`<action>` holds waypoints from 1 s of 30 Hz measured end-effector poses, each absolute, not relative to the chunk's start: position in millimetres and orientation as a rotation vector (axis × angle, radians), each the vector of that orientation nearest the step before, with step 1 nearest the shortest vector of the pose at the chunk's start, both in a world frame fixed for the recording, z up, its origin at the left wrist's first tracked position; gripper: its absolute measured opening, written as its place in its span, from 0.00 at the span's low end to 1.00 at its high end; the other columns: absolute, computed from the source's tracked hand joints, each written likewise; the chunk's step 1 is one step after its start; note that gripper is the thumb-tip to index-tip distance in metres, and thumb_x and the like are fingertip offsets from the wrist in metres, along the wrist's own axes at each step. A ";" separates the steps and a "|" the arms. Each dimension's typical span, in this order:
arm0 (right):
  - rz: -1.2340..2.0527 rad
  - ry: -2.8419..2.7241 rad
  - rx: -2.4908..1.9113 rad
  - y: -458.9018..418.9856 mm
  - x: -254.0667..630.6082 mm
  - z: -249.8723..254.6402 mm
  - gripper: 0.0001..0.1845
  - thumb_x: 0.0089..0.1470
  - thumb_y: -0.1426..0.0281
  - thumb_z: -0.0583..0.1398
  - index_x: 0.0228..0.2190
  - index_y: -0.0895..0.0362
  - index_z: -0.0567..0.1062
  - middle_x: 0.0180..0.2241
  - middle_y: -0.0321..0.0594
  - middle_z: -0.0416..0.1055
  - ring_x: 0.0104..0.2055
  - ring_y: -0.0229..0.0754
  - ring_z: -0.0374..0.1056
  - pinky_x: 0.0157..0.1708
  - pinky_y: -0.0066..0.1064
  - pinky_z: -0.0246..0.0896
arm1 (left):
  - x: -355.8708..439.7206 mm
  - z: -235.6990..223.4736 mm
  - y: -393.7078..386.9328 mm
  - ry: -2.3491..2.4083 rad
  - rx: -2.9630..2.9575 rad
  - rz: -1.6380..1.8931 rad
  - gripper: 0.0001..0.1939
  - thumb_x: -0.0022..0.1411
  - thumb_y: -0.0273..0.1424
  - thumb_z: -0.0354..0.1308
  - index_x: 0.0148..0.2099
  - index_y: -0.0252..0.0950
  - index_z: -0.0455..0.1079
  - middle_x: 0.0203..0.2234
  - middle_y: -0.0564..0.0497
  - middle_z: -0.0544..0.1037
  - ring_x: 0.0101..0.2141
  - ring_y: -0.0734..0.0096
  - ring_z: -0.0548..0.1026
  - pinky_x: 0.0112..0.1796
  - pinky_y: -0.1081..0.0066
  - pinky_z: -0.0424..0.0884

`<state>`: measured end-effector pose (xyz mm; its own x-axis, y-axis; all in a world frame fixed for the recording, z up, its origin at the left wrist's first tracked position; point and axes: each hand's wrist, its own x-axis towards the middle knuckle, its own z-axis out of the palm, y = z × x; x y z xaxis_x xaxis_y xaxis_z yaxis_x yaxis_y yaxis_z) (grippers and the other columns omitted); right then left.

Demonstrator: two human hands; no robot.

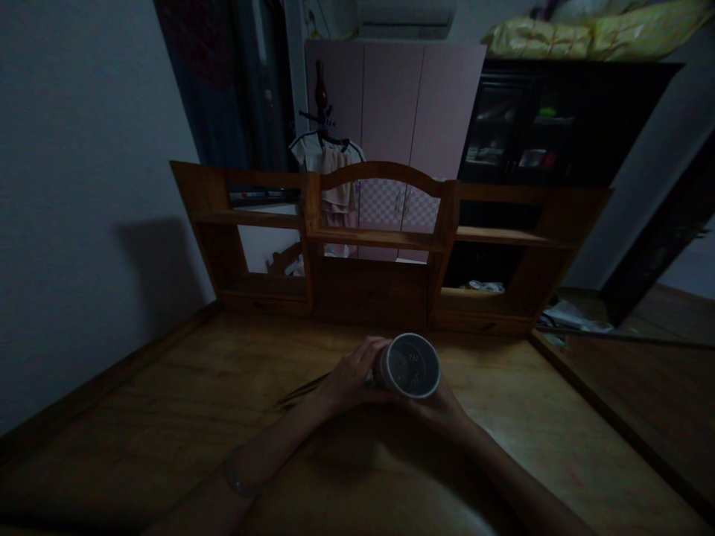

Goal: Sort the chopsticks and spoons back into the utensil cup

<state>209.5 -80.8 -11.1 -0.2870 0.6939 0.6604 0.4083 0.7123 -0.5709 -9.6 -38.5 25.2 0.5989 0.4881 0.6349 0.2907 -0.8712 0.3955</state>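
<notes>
A round, pale-rimmed cup (413, 366) is tilted so that its open mouth faces me, above the middle of the wooden table. Small clusters of holes or light dots show on its dark inner bottom. My left hand (357, 374) is closed against the cup's left side. From the right and below, my right hand (443, 414) grips it, with most of its fingers hidden behind the cup. Several thin dark sticks (304, 390) stick out to the left of my left hand. Whether they lie on the table or are held under that hand, I cannot tell.
A wooden shelf unit (377, 240) stands along the table's (184, 424) far edge. The wall (83, 223) rises at the left, and a raised wooden edge (614, 424) runs along the right. Farther back are a pink wardrobe (391, 104) and a dark cabinet (592, 126).
</notes>
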 end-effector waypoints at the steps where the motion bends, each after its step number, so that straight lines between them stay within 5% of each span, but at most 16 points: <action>1: 0.339 -1.944 -0.858 -81.2 210.3 -11.7 0.21 0.51 0.63 0.63 0.47 0.53 0.68 0.45 0.45 0.71 0.44 0.49 0.70 0.45 0.42 0.67 | -9.8 24.5 -37.8 0.642 2.584 1.130 0.44 0.49 0.46 0.67 0.62 0.38 0.52 0.54 0.41 0.63 0.54 0.56 0.65 0.52 0.59 0.67; 4: 0.280 -2.027 -0.868 -83.4 210.4 -6.1 0.22 0.52 0.64 0.63 0.48 0.54 0.67 0.44 0.46 0.71 0.44 0.49 0.70 0.46 0.42 0.66 | -9.9 20.2 -34.4 0.648 2.607 1.126 0.45 0.46 0.44 0.69 0.62 0.38 0.52 0.53 0.41 0.64 0.52 0.54 0.66 0.51 0.57 0.69; 9: 0.060 -2.069 -0.845 -85.7 204.1 17.2 0.39 0.49 0.66 0.64 0.59 0.55 0.55 0.55 0.52 0.60 0.57 0.54 0.59 0.55 0.48 0.59 | -7.6 13.8 -31.6 0.625 2.674 1.174 0.39 0.54 0.33 0.64 0.63 0.37 0.50 0.54 0.40 0.63 0.55 0.57 0.65 0.53 0.59 0.67; 15: -0.046 -2.068 -0.854 -86.7 200.6 28.8 0.39 0.50 0.72 0.62 0.60 0.56 0.52 0.57 0.53 0.57 0.60 0.53 0.55 0.58 0.50 0.56 | -6.6 14.3 -32.9 0.597 2.719 1.260 0.32 0.61 0.28 0.56 0.64 0.36 0.48 0.57 0.40 0.62 0.58 0.60 0.62 0.56 0.57 0.65; 30: -0.006 -2.075 -0.870 -84.4 201.5 20.6 0.41 0.52 0.70 0.61 0.62 0.57 0.48 0.58 0.55 0.55 0.60 0.55 0.54 0.57 0.52 0.56 | -10.1 14.3 -30.3 0.606 2.740 1.274 0.34 0.57 0.33 0.60 0.63 0.35 0.51 0.55 0.39 0.65 0.56 0.57 0.65 0.55 0.57 0.66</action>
